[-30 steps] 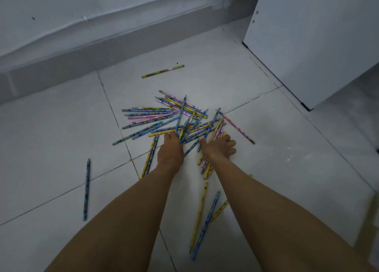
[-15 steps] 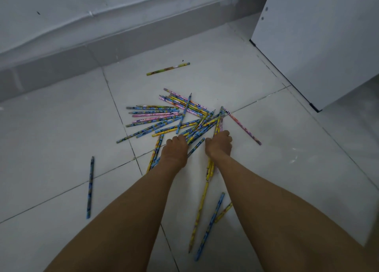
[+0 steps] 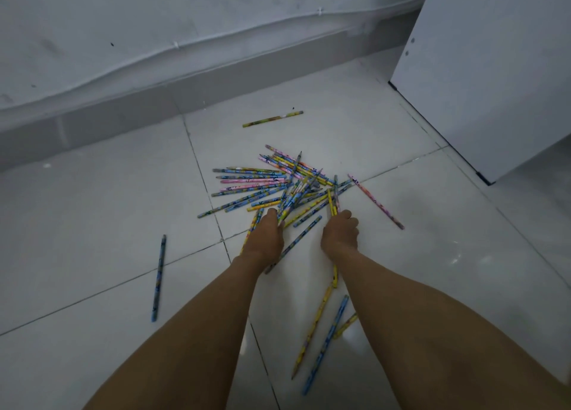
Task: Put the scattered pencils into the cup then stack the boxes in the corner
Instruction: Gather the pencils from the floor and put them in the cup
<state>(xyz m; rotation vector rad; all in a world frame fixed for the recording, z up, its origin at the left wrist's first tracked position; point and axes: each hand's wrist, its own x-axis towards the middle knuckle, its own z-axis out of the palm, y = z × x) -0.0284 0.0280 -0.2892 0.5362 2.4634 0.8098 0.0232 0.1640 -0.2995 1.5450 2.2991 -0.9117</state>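
Note:
A heap of several patterned pencils (image 3: 265, 187) lies on the white tiled floor. My left hand (image 3: 265, 238) is at the heap's near edge, its fingers curled around a small bunch of blue and yellow pencils (image 3: 289, 201). My right hand (image 3: 340, 233) grips a couple of yellow pencils (image 3: 333, 205) that stick out above and below the fist. Loose pencils lie apart: a blue one (image 3: 159, 278) at the left, a green-yellow one (image 3: 273, 119) near the wall, a pink one (image 3: 375, 201) at the right, three (image 3: 321, 338) between my forearms. No cup or boxes are in view.
A grey wall with a skirting board (image 3: 185, 97) runs along the back. A white cabinet panel (image 3: 482, 69) stands at the right, its lower edge close to the pink pencil. Bare floor tiles (image 3: 92, 209) surround the heap.
Both hands have drawn slightly apart and closed on pencils. The right hand, spread on the floor a second ago, now holds yellow pencils in a fist.

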